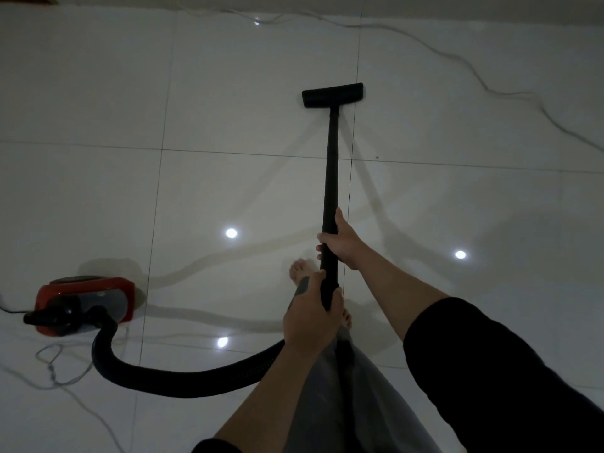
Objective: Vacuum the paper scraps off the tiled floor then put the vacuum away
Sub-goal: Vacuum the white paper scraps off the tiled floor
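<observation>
The tiled floor is white and shiny, with thin dark lines between the big tiles and small bright spots of light on it. It fills almost the whole view and has lots of open room at 12, 10 and 3 o'clock. A wall edge runs along the top at 12 o'clock. The red vacuum cleaner body sits on the floor at 8 o'clock, with a dark shiny top. A thick black hose bends out of it and curves across the floor toward the person's hands. The long black wand goes up from the hands toward 12 o'clock and ends in a wide, flat black floor head that rests on a tile beside a tile line. A thin pale power cord snakes over the floor from 12 to 3 o'clock, and more loose cord lies near the vacuum body at 8 o'clock. The right hand wraps around the wand higher up. The left hand wraps around the low end of the wand. A bare foot shows just beside the hands.
</observation>
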`<state>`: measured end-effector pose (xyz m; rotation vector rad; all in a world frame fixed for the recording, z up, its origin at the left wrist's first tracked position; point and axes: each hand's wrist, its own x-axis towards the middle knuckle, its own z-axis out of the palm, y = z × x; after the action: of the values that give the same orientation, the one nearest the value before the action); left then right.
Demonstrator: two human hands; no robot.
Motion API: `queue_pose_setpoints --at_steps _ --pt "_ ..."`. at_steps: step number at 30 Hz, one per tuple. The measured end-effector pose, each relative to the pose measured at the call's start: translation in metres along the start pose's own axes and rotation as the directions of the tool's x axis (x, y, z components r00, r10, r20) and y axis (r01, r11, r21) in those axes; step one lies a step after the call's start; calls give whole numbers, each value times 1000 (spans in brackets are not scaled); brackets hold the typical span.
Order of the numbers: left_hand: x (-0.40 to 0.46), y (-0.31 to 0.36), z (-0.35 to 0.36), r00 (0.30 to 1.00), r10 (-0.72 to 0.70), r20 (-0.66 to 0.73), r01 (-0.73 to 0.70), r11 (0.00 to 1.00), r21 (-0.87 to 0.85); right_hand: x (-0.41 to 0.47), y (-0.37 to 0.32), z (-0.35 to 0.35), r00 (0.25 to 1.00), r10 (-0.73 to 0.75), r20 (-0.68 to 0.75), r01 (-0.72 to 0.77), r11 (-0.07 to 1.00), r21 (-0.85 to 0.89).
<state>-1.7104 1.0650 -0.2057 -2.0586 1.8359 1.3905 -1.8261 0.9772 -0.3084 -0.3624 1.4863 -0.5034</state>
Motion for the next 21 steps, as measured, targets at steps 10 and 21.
queue_pose_setpoints --at_steps 10,21 --pt "65 26 -50 997 73 16 -73 996 47 50 -64 1 999 33 -18 -32 998 60" --pt "140 64 -94 997 77 18 -79 991 111 100 -140 -10 999 28 -46 -23 993 114"
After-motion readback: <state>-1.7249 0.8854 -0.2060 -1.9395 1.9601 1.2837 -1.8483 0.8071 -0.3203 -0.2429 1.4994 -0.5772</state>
